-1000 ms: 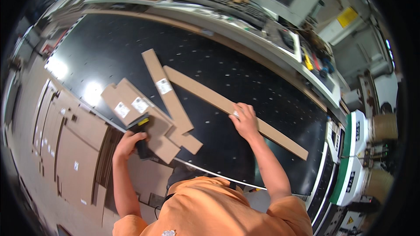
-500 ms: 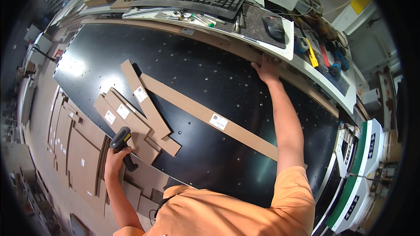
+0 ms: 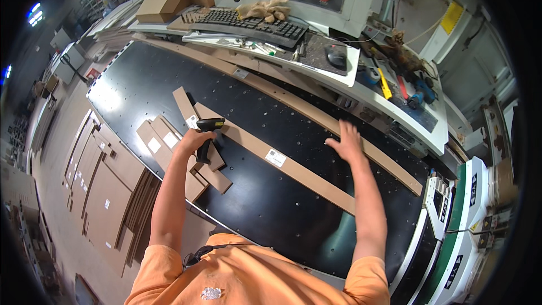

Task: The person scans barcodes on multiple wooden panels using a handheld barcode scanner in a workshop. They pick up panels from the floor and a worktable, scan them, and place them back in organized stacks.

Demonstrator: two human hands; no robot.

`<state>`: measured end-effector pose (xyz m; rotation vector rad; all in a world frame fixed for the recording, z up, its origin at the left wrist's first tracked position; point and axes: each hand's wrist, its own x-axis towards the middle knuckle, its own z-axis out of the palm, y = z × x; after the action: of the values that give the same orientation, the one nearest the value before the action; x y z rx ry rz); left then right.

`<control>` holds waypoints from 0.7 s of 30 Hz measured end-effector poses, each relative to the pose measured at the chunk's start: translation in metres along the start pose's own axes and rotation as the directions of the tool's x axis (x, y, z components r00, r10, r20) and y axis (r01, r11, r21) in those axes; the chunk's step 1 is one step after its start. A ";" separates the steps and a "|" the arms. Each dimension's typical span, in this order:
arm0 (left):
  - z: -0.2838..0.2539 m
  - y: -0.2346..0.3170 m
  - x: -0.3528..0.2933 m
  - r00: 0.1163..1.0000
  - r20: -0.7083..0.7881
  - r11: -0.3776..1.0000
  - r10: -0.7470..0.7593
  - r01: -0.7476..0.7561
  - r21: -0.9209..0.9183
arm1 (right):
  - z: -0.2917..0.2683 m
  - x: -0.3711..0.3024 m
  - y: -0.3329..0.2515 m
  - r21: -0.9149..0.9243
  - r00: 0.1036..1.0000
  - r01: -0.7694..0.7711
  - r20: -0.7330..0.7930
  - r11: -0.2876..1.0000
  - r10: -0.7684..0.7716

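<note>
My left hand (image 3: pixel 195 141) is wrapped round the grip of a black handheld barcode scanner (image 3: pixel 211 125). The scanner hangs above a short brown board strip (image 3: pixel 182 100) and a small pile of labelled brown boards (image 3: pixel 153 142). A long brown strip with a white label (image 3: pixel 257 147) lies slantwise across the black table. At the table's far side runs another long strip (image 3: pixel 305 109), with a small label on it. Over this strip, my right hand (image 3: pixel 349 144) has its fingers spread, slightly blurred; I cannot tell whether it touches the strip.
Behind the dotted black worktop (image 3: pixel 248 192) stands a white desk with a keyboard (image 3: pixel 254 28), gloves (image 3: pixel 264 8), a mouse (image 3: pixel 335 56) and hand tools (image 3: pixel 384 83). Stacked brown panels (image 3: pixel 107 178) lie at the left. White and green machine housing (image 3: pixel 468 214) borders the right.
My left hand has brought the scanner up and rightward over the boards. The far strip has come out from the desk edge toward me, and my right hand has drawn nearer. The view has tilted up.
</note>
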<state>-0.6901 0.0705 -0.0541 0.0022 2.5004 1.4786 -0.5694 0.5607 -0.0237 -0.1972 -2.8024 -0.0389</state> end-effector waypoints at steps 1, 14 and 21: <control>0.001 0.000 0.001 1.000 0.006 0.998 0.006 -0.006 -0.063 | 0.005 -0.009 -0.004 -0.026 0.999 -0.023 -0.025 0.999 0.022; 0.011 -0.014 -0.020 0.961 0.195 0.965 -0.199 0.226 -0.130 | -0.036 -0.069 -0.056 -0.032 0.985 0.170 -0.002 0.985 -0.171; 0.002 -0.050 -0.048 0.964 0.221 0.902 -0.145 0.221 -0.372 | -0.097 -0.160 -0.094 0.165 0.977 -0.007 0.212 0.986 -0.028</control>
<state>-0.6374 0.0418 -0.0886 -0.1527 1.9591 1.7789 -0.4011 0.4413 0.0154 -0.1545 -3.0016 0.2244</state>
